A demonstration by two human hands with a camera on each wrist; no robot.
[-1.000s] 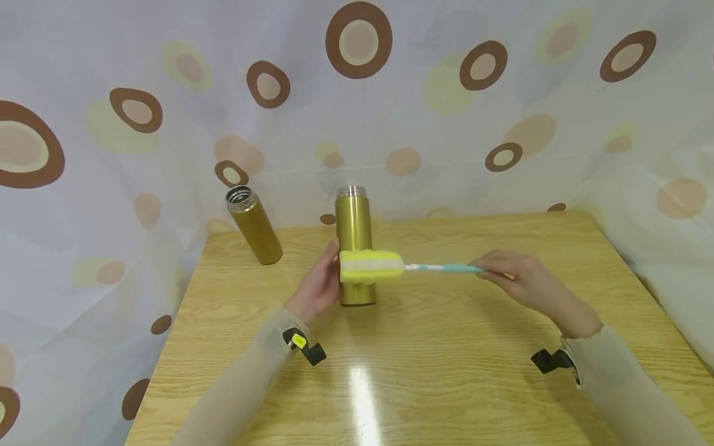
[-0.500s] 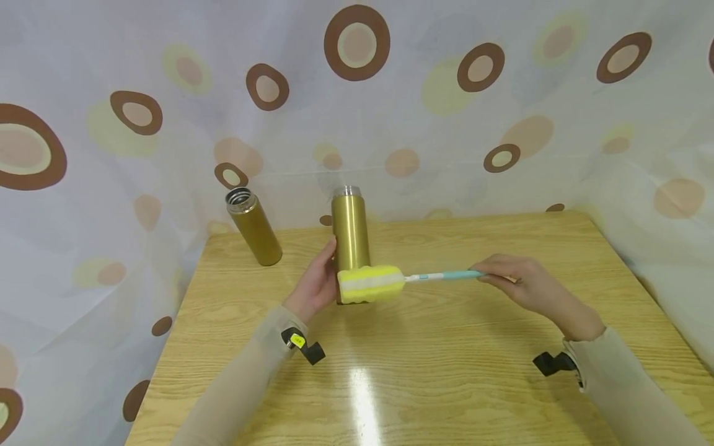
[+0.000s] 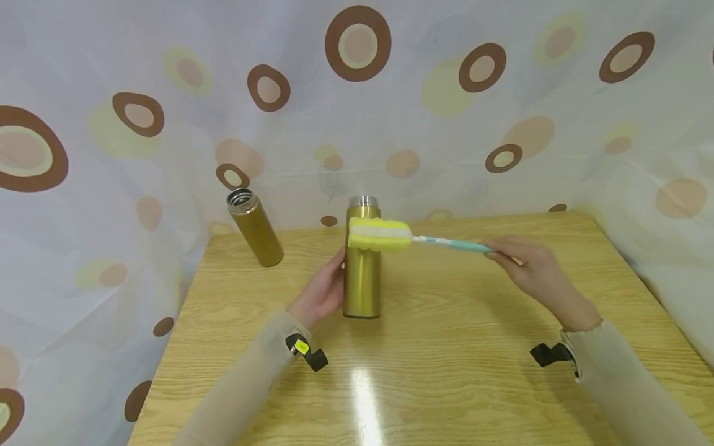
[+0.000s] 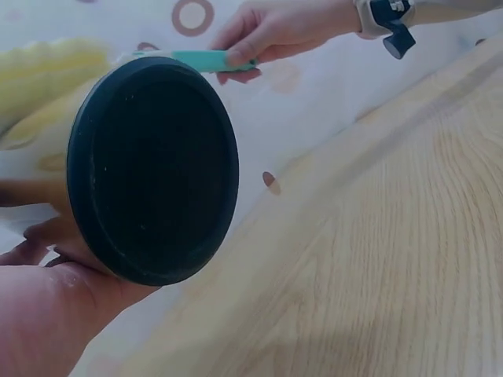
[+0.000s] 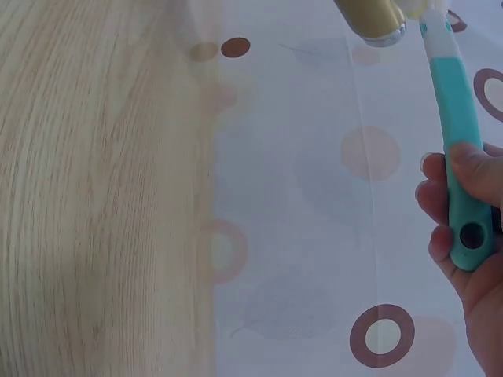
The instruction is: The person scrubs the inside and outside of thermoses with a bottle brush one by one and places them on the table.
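My left hand [image 3: 320,294] grips a gold metal thermos bottle [image 3: 362,288] from its left side. The bottle's steel mouth points up and away from me; no lid is on it. Its round black base [image 4: 157,169] faces the left wrist camera, held off the table. My right hand [image 3: 538,275] pinches the end of a bottle brush's teal and white handle [image 5: 456,102]. The yellow and white sponge head [image 3: 379,235] of that brush lies crosswise over the bottle's upper body. It looks to be against the outer wall, though contact is hard to confirm.
A second gold bottle [image 3: 258,232], lidless, stands at the table's back left. Behind the wooden table [image 3: 457,371] hangs a white curtain [image 3: 413,111] with brown and yellow spots, which also runs along both sides.
The brush first slid down toward the bottle's base, then came back up near its neck. Meanwhile the bottle shifted slightly right and toward me in the last half second.
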